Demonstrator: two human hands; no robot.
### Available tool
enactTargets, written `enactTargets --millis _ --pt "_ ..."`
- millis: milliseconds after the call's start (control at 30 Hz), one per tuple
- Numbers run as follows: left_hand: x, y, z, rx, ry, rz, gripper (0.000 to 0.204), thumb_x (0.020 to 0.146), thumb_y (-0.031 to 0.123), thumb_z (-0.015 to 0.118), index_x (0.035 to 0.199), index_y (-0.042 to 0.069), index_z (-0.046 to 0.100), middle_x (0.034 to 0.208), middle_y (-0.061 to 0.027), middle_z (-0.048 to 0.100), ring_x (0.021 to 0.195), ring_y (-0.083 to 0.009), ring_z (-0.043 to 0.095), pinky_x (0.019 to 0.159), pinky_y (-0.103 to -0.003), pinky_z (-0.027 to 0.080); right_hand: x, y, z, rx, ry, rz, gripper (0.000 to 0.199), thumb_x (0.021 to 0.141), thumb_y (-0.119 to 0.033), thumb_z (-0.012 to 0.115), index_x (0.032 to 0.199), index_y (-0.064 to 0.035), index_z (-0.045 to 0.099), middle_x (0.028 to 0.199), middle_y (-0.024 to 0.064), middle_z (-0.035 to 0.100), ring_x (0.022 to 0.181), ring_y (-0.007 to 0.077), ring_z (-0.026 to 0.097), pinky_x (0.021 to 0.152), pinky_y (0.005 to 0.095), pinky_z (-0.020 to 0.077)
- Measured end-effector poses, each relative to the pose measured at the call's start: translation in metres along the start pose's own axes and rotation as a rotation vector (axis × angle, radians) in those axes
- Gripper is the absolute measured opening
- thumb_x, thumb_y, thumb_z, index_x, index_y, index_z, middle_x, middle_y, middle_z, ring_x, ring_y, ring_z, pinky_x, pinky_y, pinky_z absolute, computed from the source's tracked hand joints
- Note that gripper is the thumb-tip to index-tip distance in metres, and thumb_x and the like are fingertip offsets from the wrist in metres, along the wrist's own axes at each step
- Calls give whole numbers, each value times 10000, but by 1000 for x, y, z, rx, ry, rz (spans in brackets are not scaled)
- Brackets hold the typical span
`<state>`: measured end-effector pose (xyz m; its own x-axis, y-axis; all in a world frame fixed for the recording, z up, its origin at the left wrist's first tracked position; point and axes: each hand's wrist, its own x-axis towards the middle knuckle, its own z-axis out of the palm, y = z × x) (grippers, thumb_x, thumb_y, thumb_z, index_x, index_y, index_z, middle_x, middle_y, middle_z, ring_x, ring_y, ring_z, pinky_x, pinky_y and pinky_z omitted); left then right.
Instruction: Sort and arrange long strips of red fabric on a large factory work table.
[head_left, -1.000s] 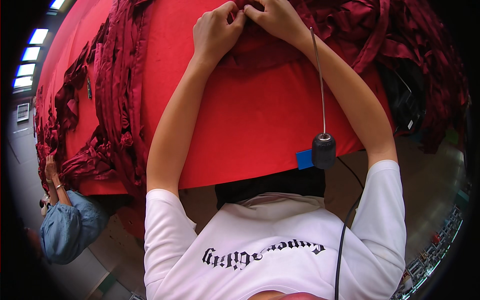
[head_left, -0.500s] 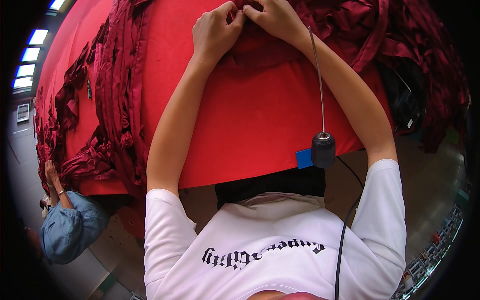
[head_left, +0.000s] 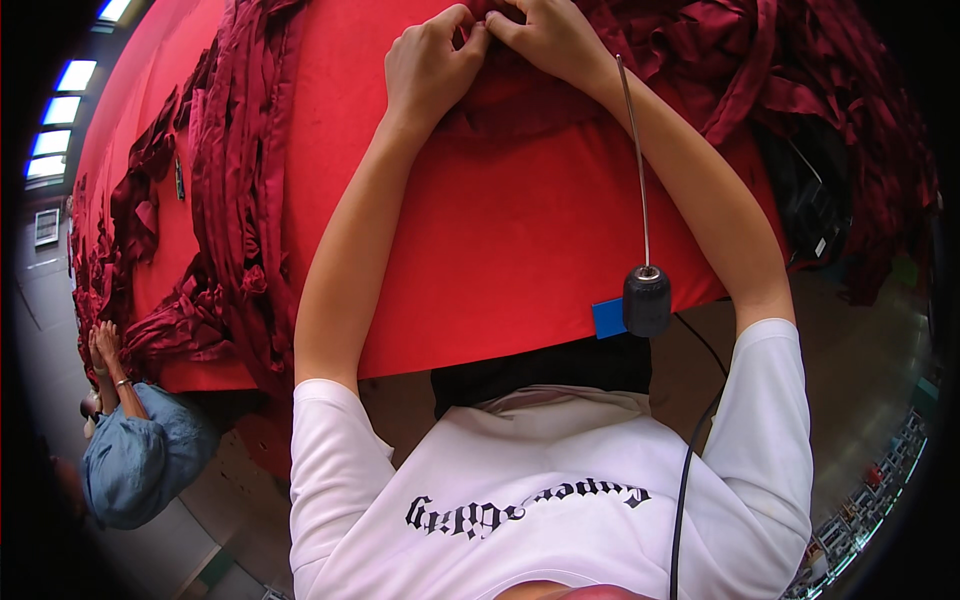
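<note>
Near the top edge, my left hand (head_left: 436, 62) and my right hand (head_left: 553, 42) meet almost fingertip to fingertip. Both are closed in a pinch on dark red fabric (head_left: 520, 103), which lies bunched under and between them. Exactly what part of it sits between the fingertips is hard to see. Bright red cloth (head_left: 500, 230) covers the table beneath my forearms. To the right of my right hand spreads a heap of shiny dark red fabric strips (head_left: 760, 75).
More dark red strips (head_left: 240, 180) run down the left side of the table. At lower left stands a person in blue (head_left: 145, 460), hands at the fabric. A thin metal rod on a black base (head_left: 647, 300) rises beside a blue piece (head_left: 608, 318). A black bag-like thing (head_left: 810, 190) is at right.
My hands stay in nearly the same pinch over the fabric. The hands of the person at lower left have shifted slightly.
</note>
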<state>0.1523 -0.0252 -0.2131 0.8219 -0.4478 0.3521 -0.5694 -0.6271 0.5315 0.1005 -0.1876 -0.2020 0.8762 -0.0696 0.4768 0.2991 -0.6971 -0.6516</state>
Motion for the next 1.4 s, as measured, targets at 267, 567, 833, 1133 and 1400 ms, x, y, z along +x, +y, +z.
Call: enactTargets --millis 267,567,833,1133,1400 --pt "0 1 0 8 2 -2 281 918 389 638 936 116 703 707 -67 691 653 -251 663 627 -392 496 1 5 2 9 -4 -23 241 893 -196 614 893 45 622 830 297 641 809 444 666 662 497 495" --pt "1 -6 2 -6 14 58 276 917 357 624 1009 110 706 770 -80 724 708 -276 695 649 -401 519 2 -1 -1 84 -28 -27 271 920 -236 608 890 33 618 818 291 637 782 434 672 626 489 488" --pt "0 -1 0 12 -14 21 272 910 366 633 973 109 697 748 -79 712 689 -277 684 636 -404 509 3 6 5 29 -9 -46 263 920 -226 602 894 34 621 833 290 645 796 440 669 645 492 497" --pt "-2 12 -5 -58 50 35 270 902 305 643 861 39 648 758 -194 672 766 -387 685 658 -475 506 0 0 -1 15 -14 -17 262 917 -224 603 901 37 627 841 292 648 803 445 666 654 495 501" --pt "-2 8 -5 -46 41 31 273 906 314 644 869 44 653 755 -189 674 759 -382 686 653 -473 507 2 4 3 14 -4 -46 264 918 -225 602 890 37 623 836 294 647 803 446 666 652 501 499"
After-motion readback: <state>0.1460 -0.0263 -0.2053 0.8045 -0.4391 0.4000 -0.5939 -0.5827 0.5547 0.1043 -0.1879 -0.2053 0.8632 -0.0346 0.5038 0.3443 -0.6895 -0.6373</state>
